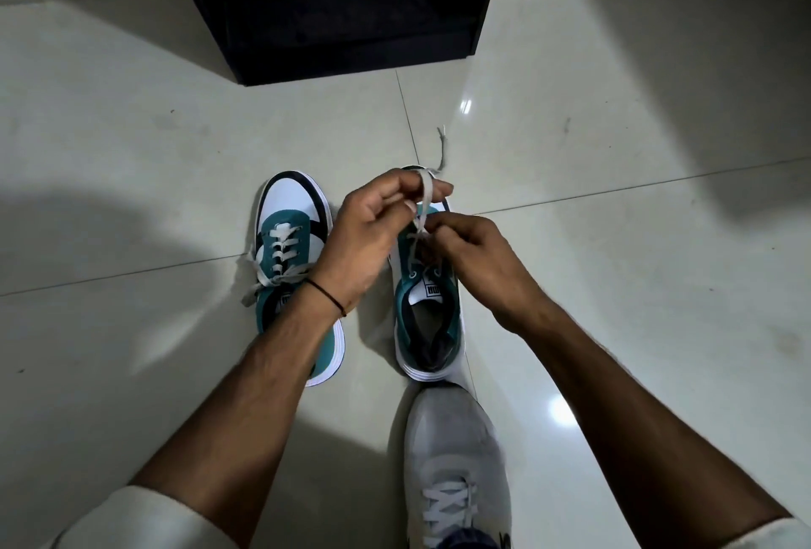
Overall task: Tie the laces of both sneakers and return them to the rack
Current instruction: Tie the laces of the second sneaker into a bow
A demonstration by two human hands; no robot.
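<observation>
**A:** Why are both hands bunched together over that sneaker [428,324]?

**B:** Its toe points to twelve o'clock, so the eyelets [412,275] face the person. The left hand [373,232] pinches a loop of lace [423,199] and lifts it, probably to keep it taut. The right hand [474,267] pinches the lace just above the eyelets, likely holding the crossing.

**A:** And the other sneaker [289,210]?

**B:** It's at nine o'clock, just beside the first, with its laces [281,241] splayed. I cannot tell if they're knotted. The rack [329,8] waits at twelve o'clock.
</observation>
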